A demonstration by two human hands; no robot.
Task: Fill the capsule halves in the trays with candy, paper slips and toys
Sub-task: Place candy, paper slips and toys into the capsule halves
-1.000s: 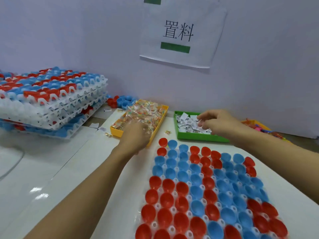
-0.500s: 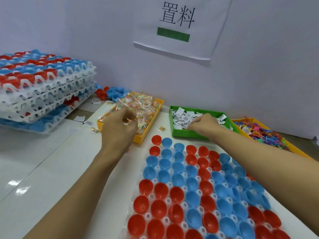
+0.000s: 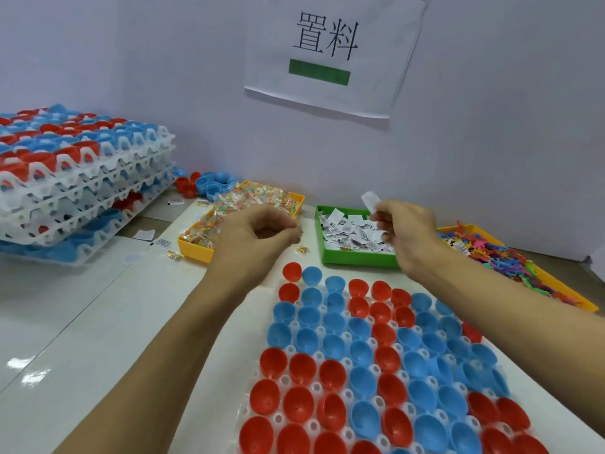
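Both hands (image 3: 258, 235) (image 3: 406, 231) raised, fingers pinched

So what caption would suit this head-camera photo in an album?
Right hand lifts a white paper slip above the green tray; left hand hovers beside empty red and blue capsule halves.

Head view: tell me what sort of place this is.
Probably a small packing or assembly workstation. A printed sign hangs on the wall, bins of candy, paper slips and toys stand in a row, and stacked trays of red and blue capsule halves wait at the left.

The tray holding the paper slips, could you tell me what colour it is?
Green; the tray shows only in the head view.
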